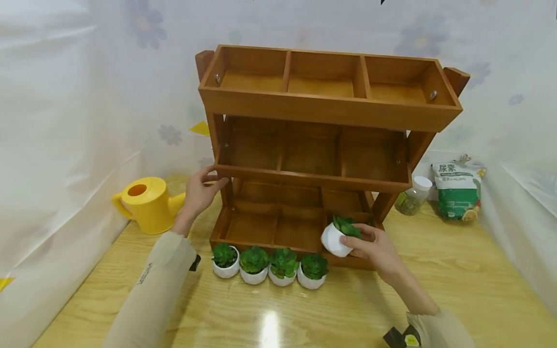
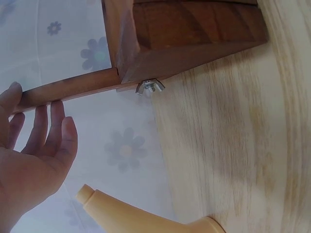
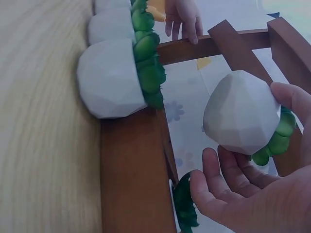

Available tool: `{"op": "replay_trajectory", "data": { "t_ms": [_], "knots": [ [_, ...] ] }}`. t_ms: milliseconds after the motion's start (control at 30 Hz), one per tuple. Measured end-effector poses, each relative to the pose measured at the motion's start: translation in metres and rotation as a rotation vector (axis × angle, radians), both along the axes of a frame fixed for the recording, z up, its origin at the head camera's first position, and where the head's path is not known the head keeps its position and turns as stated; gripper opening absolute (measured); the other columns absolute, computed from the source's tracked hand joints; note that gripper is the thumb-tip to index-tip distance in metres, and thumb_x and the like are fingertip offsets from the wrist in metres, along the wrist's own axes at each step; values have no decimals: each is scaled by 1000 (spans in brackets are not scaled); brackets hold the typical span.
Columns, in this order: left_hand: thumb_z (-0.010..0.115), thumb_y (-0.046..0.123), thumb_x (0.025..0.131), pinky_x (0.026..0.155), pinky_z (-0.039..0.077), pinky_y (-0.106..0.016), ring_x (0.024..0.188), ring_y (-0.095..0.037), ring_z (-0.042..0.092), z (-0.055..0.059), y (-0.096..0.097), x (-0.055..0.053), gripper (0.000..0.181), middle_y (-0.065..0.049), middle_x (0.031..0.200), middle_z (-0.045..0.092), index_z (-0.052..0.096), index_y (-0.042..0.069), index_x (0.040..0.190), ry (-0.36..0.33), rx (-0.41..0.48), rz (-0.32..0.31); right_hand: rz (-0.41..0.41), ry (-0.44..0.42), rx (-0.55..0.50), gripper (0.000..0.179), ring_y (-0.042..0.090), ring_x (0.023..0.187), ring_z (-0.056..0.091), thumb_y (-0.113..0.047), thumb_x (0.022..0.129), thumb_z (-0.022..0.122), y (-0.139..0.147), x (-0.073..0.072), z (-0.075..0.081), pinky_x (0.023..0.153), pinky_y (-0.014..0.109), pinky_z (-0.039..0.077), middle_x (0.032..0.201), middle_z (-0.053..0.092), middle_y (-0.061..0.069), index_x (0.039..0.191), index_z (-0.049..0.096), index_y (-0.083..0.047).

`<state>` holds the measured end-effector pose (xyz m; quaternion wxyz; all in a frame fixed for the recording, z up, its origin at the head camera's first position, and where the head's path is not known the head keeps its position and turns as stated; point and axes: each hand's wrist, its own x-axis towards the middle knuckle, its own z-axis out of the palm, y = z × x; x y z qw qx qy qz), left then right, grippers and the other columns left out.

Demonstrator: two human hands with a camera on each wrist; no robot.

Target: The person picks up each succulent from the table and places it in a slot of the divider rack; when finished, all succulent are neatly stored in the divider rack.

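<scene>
My right hand [image 1: 377, 250] holds a potted succulent [image 1: 334, 240] between thumb and fingers, the faceted white pot tilted in front of the lowest tier's right compartment. In the right wrist view, the underside of this white pot [image 3: 240, 114] faces the camera. My left hand [image 1: 203, 189] grips the left side of the brown wooden plant rack [image 1: 313, 179] near the middle tier. Its thumb and fingers lie on opposite sides of a wooden bar [image 2: 73, 89] in the left wrist view. Several white-potted succulents [image 1: 284, 266] stand in a row before the rack.
A yellow watering can [image 1: 150, 205] stands left of the rack. To the right are a lidded clear jar [image 1: 413, 195] and a green-and-white bag [image 1: 458, 191]. Dark green leaves [image 3: 185, 201] show below the right hand in the right wrist view. Wing nut [image 2: 149, 87] protrudes from the rack.
</scene>
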<state>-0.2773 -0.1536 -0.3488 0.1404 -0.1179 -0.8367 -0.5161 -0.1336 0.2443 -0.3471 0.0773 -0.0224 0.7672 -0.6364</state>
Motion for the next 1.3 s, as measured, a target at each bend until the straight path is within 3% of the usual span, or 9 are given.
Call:
{"op": "replay_trajectory", "data": {
  "t_ms": [233, 467, 833, 1067, 1300],
  "knots": [
    [65, 20, 93, 90, 51, -50, 109, -36, 59, 1, 0, 1, 47, -20, 129, 56, 53, 6, 136, 2, 2, 1, 26, -50, -80, 56, 13, 86, 64, -20, 93, 64, -13, -19, 9, 79, 33, 57, 101, 62, 2, 133, 42, 13],
    [65, 20, 93, 89, 52, -50, 109, -36, 60, 2, 0, -1, 46, -21, 128, 56, 54, 5, 135, 11, 4, 10, 36, -69, -76, 58, 15, 87, 63, -25, 91, 65, -20, -35, 13, 84, 40, 55, 99, 63, 2, 134, 44, 9],
    [65, 20, 93, 89, 51, -51, 108, -36, 60, 0, 0, 0, 47, -20, 129, 56, 53, 5, 136, 20, 22, 11, 33, -103, 31, 61, 19, 90, 62, -33, 88, 68, -42, -62, 15, 97, 49, 46, 99, 64, 5, 133, 49, 3],
    [64, 22, 94, 90, 51, -50, 110, -36, 59, 0, 0, -2, 48, -21, 129, 55, 52, 5, 137, 10, 17, 6, 49, -69, 150, 69, 21, 93, 62, -37, 86, 70, -48, -79, 16, 95, 50, 47, 108, 63, 8, 141, 45, -4],
    [64, 23, 94, 90, 50, -51, 111, -36, 59, 0, -1, -2, 49, -21, 130, 55, 52, 6, 137, -10, 15, 6, 67, -55, 249, 63, 30, 93, 61, -37, 82, 75, -55, -93, 12, 89, 49, 50, 100, 63, 8, 131, 54, -4]
  ]
}}
